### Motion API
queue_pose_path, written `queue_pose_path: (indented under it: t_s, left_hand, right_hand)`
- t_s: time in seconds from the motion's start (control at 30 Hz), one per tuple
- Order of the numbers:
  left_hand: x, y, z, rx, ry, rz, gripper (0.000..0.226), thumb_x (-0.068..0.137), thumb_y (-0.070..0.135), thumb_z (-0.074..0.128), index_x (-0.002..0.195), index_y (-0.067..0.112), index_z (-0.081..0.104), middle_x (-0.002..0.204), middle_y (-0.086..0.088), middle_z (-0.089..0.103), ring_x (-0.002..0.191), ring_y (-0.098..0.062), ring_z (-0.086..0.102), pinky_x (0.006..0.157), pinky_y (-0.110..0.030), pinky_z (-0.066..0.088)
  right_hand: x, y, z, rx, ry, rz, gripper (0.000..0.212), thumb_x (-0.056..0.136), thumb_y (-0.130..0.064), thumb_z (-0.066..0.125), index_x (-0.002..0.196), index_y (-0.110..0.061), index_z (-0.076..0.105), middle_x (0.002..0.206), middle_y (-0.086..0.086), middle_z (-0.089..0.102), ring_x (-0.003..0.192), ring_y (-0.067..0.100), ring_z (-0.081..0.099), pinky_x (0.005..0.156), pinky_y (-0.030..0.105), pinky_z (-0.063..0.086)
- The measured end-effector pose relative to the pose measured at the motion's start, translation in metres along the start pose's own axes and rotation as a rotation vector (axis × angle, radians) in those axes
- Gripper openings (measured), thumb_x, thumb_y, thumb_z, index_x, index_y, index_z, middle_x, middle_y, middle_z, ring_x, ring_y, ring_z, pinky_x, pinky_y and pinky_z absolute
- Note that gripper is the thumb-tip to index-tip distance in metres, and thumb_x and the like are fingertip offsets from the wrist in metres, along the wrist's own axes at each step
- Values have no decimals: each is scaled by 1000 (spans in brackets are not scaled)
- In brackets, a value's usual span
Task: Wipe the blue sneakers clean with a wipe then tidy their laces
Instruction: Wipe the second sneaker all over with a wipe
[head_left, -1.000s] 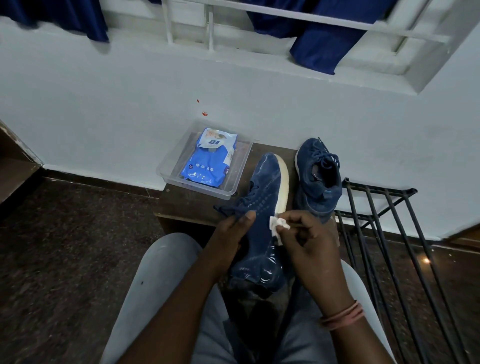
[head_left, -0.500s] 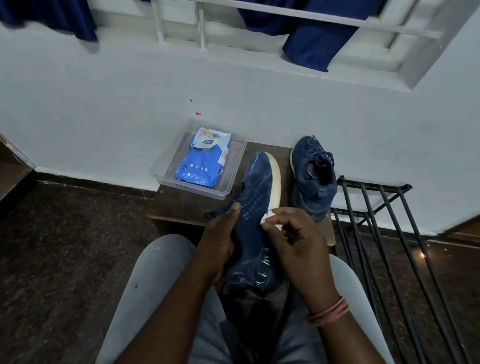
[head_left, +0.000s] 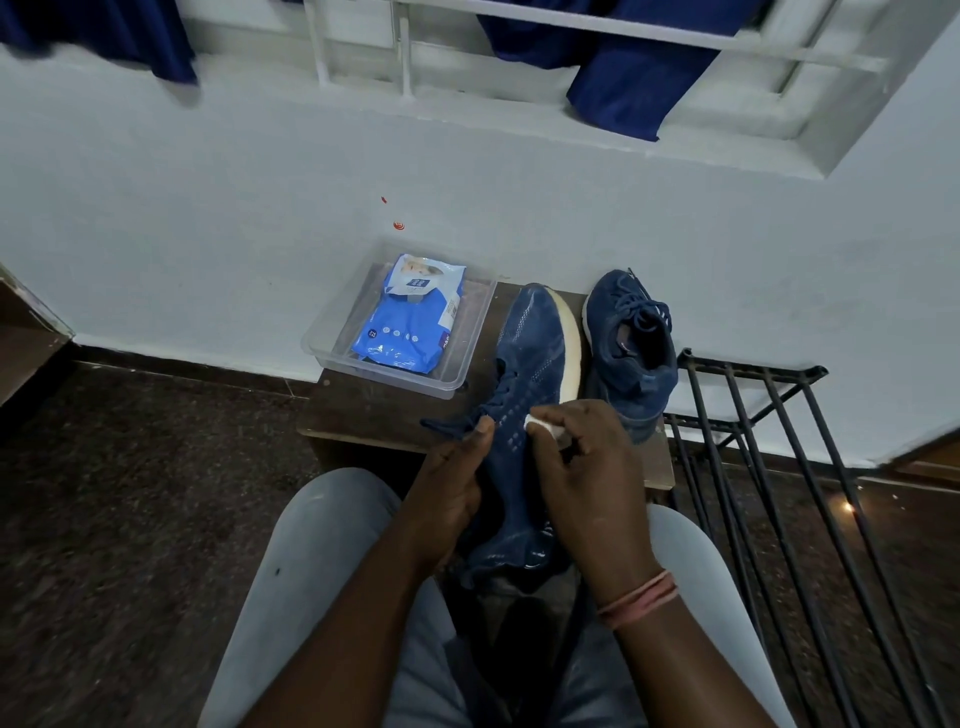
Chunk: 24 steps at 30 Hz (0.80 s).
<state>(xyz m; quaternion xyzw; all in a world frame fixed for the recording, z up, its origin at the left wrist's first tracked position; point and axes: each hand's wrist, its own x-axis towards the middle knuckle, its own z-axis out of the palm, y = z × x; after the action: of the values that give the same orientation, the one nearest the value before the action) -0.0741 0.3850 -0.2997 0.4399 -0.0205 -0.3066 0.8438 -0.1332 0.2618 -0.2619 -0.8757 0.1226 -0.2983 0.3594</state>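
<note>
A small dark wooden bench stands against the white wall, carrying a clear plastic tray with a blue pack of wipes and the second blue sneaker, upright at the right. The first sneaker lies tipped on its side, toe on the bench, heel towards the lap. The left hand has a curled grip on its laced side; the right hand pinches a small white wipe against the knit upper. The loose laces may snag under the wipe, and pressing hard could roll the tilted shoe into its neighbour.
</note>
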Motion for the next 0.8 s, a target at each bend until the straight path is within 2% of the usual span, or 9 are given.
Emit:
queue_pose_path:
  t_s: [0.07, 0.17, 0.27, 0.37, 0.43, 0.53, 0.63, 0.7, 0.8]
  left_hand:
    - [1, -2, -3, -17, -23, 12, 41, 101, 35, 55, 126, 6, 70, 138, -23, 62, 132, -33, 58, 112, -40, 46]
    - [2, 0, -5, -21, -8, 11, 42, 99, 38, 57, 127, 11, 70, 139, -21, 62, 134, -32, 55, 112, -37, 45]
    - [0, 1, -1, -51, -23, -9, 41, 98, 36, 60, 126, 8, 71, 137, -21, 64, 128, -32, 57, 106, -38, 46]
    - [-2, 2, 3, -97, -25, -37, 38, 100, 30, 55, 124, 5, 72, 137, -23, 63, 126, -30, 63, 103, -37, 54]
    - [-1, 2, -1, -96, -28, -28, 41, 100, 33, 53, 127, 6, 69, 141, -23, 60, 133, -32, 58, 111, -40, 48]
    - [-1, 5, -5, -63, -7, -28, 39, 103, 34, 51, 126, 11, 71, 141, -19, 62, 133, -30, 58, 113, -39, 46]
    - [-2, 5, -1, -73, -34, -42, 43, 100, 31, 54, 131, 5, 66, 140, -22, 61, 131, -32, 59, 109, -40, 50]
    - [-2, 3, -1, -107, -47, -46, 37, 102, 27, 53, 125, 6, 71, 137, -22, 63, 127, -30, 63, 103, -37, 54]
    - [-2, 2, -4, -155, -74, -50, 37, 104, 26, 49, 128, 5, 69, 140, -22, 61, 127, -30, 62, 106, -38, 52]
  right_hand:
    - [-8, -7, -1, -30, -58, -82, 10, 91, -3, 71, 92, -13, 75, 89, 1, 63, 83, 9, 60, 75, 22, 49]
    - [-15, -12, 1, -44, -118, -124, 11, 89, -4, 72, 94, -11, 79, 87, 2, 64, 82, 10, 60, 75, 19, 49]
    - [0, 1, 1, -43, 13, -18, 12, 88, -4, 74, 94, -13, 79, 93, 0, 62, 83, 7, 59, 79, 11, 47]
    - [7, 8, -1, -27, 66, 39, 13, 88, -4, 74, 94, -14, 80, 95, 0, 65, 86, 7, 62, 82, 20, 51]
    - [-5, -1, 0, -29, -14, -59, 14, 88, -3, 73, 94, -14, 79, 93, -1, 69, 86, 5, 62, 82, 16, 50]
    - [-19, -11, 2, -10, -123, -128, 13, 88, -5, 74, 94, -15, 79, 91, -3, 71, 87, 5, 63, 83, 15, 50]
    - [-2, 2, 2, -19, 16, -37, 11, 88, -6, 75, 92, -16, 77, 91, -4, 72, 86, 6, 64, 82, 24, 52]
    - [9, 7, 1, -31, 76, 59, 9, 89, -8, 73, 92, -17, 74, 90, -4, 71, 84, 7, 62, 80, 29, 51]
    - [-1, -1, 6, -40, 13, -35, 10, 90, -6, 70, 91, -16, 74, 90, -4, 71, 85, 10, 64, 79, 31, 54]
